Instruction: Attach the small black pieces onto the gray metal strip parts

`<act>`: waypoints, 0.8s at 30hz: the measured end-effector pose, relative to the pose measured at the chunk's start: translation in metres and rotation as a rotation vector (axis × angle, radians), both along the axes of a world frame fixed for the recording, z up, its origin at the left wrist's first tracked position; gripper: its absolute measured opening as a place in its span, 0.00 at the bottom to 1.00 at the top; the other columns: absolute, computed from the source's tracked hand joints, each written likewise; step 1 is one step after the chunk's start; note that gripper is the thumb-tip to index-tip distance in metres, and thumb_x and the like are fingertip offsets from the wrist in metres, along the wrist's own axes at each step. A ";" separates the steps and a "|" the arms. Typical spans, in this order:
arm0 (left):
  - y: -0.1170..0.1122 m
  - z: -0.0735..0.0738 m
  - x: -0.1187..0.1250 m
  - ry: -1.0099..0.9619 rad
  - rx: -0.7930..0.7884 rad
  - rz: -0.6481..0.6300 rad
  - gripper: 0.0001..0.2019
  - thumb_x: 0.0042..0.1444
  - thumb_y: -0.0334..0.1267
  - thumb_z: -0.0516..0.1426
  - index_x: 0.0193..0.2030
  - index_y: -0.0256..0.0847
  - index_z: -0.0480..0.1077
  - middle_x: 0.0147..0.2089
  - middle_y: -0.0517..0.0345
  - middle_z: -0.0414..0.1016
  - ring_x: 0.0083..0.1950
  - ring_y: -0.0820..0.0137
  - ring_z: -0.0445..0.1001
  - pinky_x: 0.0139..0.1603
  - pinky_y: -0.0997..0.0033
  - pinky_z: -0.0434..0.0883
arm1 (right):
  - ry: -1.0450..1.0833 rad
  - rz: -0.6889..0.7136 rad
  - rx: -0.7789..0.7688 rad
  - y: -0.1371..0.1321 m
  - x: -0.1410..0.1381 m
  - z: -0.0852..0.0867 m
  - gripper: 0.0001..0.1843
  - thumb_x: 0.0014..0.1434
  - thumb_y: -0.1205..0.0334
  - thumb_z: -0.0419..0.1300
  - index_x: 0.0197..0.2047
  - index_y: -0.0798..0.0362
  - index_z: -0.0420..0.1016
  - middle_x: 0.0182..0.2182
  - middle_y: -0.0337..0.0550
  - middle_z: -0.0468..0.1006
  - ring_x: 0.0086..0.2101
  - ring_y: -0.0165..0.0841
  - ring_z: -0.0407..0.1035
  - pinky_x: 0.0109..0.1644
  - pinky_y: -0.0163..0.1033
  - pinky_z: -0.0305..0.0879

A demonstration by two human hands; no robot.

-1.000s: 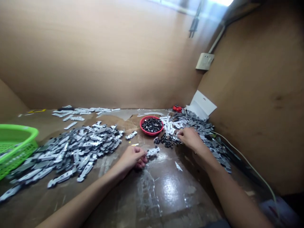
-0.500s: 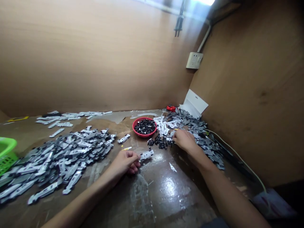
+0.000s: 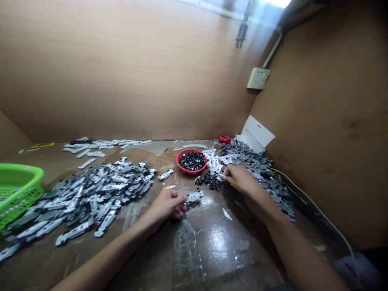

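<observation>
My left hand (image 3: pixel 170 203) is closed in a pinch on the rear end of a small toy race car (image 3: pixel 194 197), white and grey with black wheels. The car is held low over the table, pointing right. My right hand (image 3: pixel 239 178) has its fingers pinched together at the right edge of a small heap of black wheel pieces (image 3: pixel 214 181). A whitish bit shows at its fingertips, too small to name. Just behind lie loose white car parts (image 3: pixel 214 158). A red basket (image 3: pixel 207 162) full of black, shiny-headed wheel pieces stands beyond both hands.
A big pile of similar toy cars (image 3: pixel 112 186) spreads on the left, beside a green basket (image 3: pixel 38 171). Grey car parts (image 3: pixel 251 157) heap up on the right, near a folded white card (image 3: pixel 259 131) and a cable (image 3: pixel 315 208). A plug (image 3: pixel 241 34) hangs above.
The whole view has shifted, so things sit further right and more of the green basket shows. The left hand still holds the car; the right hand stays by the wheel heap.
</observation>
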State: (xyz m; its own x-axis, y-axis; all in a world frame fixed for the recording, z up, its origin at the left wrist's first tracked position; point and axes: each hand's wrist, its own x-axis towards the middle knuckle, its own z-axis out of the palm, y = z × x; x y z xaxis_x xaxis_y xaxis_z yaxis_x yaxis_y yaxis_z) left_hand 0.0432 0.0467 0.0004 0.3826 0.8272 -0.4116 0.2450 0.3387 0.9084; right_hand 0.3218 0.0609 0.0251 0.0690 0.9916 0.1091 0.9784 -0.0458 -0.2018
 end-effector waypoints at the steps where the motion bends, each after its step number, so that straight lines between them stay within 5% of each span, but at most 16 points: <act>1: 0.000 -0.001 0.000 -0.001 -0.001 0.003 0.13 0.46 0.44 0.57 0.26 0.34 0.66 0.23 0.56 0.73 0.18 0.77 0.68 0.17 0.81 0.62 | 0.051 0.015 0.036 0.000 0.000 0.003 0.06 0.51 0.60 0.59 0.33 0.51 0.73 0.30 0.41 0.76 0.31 0.33 0.67 0.32 0.34 0.55; 5: 0.001 -0.006 -0.002 -0.031 0.010 -0.001 0.12 0.46 0.44 0.57 0.26 0.34 0.66 0.23 0.55 0.73 0.18 0.77 0.68 0.17 0.80 0.62 | 0.484 0.205 0.157 -0.006 -0.015 0.017 0.11 0.54 0.59 0.56 0.38 0.53 0.75 0.34 0.43 0.76 0.34 0.33 0.68 0.38 0.36 0.60; 11: 0.000 -0.007 -0.003 -0.046 0.021 -0.015 0.11 0.48 0.42 0.56 0.26 0.34 0.66 0.24 0.54 0.74 0.18 0.76 0.69 0.17 0.80 0.63 | 1.087 0.263 -0.108 -0.019 -0.054 0.009 0.19 0.48 0.54 0.62 0.42 0.57 0.74 0.28 0.42 0.75 0.25 0.28 0.65 0.29 0.34 0.61; 17: 0.000 -0.005 -0.002 -0.025 0.016 -0.012 0.09 0.49 0.40 0.55 0.27 0.34 0.67 0.24 0.55 0.74 0.18 0.77 0.69 0.18 0.80 0.64 | 1.263 0.196 -0.121 -0.026 -0.076 -0.007 0.20 0.46 0.50 0.63 0.35 0.58 0.74 0.23 0.41 0.72 0.23 0.27 0.63 0.27 0.33 0.60; 24: -0.001 -0.001 -0.001 -0.011 0.011 -0.007 0.10 0.49 0.41 0.55 0.27 0.34 0.66 0.23 0.55 0.74 0.18 0.77 0.69 0.18 0.81 0.63 | 1.166 0.166 -0.065 -0.031 -0.083 -0.010 0.17 0.47 0.51 0.61 0.32 0.59 0.75 0.21 0.41 0.72 0.21 0.27 0.62 0.25 0.33 0.59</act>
State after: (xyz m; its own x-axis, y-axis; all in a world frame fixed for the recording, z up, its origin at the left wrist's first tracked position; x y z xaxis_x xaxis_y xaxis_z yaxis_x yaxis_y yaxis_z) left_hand 0.0420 0.0454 -0.0009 0.3931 0.8289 -0.3979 0.2375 0.3265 0.9149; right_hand 0.2386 0.0302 0.0149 -0.0367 0.9992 0.0144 0.1991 0.0214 -0.9797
